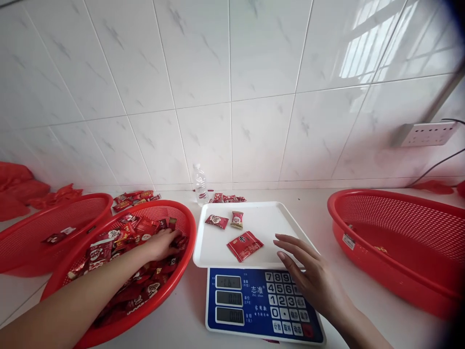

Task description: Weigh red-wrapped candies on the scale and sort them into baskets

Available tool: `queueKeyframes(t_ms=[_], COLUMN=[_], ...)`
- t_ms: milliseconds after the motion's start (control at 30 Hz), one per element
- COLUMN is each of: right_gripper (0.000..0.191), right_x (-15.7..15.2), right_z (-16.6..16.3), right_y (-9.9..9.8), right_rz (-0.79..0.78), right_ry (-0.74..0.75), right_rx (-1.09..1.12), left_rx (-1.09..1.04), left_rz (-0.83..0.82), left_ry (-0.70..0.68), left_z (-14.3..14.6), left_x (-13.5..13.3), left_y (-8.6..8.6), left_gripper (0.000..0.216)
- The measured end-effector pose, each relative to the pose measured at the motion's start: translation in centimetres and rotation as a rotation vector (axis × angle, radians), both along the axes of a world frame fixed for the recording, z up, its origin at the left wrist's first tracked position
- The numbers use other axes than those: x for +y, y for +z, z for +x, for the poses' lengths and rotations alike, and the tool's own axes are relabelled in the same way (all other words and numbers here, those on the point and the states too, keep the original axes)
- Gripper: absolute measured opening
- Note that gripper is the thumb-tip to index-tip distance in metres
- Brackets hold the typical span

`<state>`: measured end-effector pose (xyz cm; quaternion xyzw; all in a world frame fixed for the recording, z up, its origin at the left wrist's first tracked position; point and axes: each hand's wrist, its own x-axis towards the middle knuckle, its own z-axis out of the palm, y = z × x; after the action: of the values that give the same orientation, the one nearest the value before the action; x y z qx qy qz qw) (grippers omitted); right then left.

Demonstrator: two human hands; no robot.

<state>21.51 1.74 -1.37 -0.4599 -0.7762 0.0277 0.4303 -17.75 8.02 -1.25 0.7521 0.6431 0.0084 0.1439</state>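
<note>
My left hand [162, 245] reaches into a red plastic basket [189, 213] heaped with small red snack packets [125, 286]. Its fingertips are buried among the packets, so whether they grip one is hidden. Over the right front edge of a white tray [261, 213] hovers my right hand [308, 271], fingers extended and holding nothing. The tray sits on a blue digital scale [259, 305] with a keypad and three small displays. On it lie a large red packet [245, 245], a smaller dark red packet [217, 221] and a red-and-gold packet [237, 219].
Another red basket [14, 242] at far left holds a few packets. A large red basket [385, 286] stands at right. Behind the tray are a clear plastic bottle [199, 184] and loose packets [228, 198]. Red bags [18, 189] lie at left; a socket strip [426, 134] is on the wall.
</note>
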Motion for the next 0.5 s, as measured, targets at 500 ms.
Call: queueKeyframes(t_ms=[500], right_gripper=[0.025], right_x=[0.3], right_z=[0.1], right_y=[-0.4], right_rz=[-0.001], right_ry=[0.001], right_rx=[0.049], left_rx=[-0.169], left_rz=[0.084], left_ry=[0.07], left_z=[0.8], left_x=[0.3], left_y=[8.8], left_gripper=[0.034])
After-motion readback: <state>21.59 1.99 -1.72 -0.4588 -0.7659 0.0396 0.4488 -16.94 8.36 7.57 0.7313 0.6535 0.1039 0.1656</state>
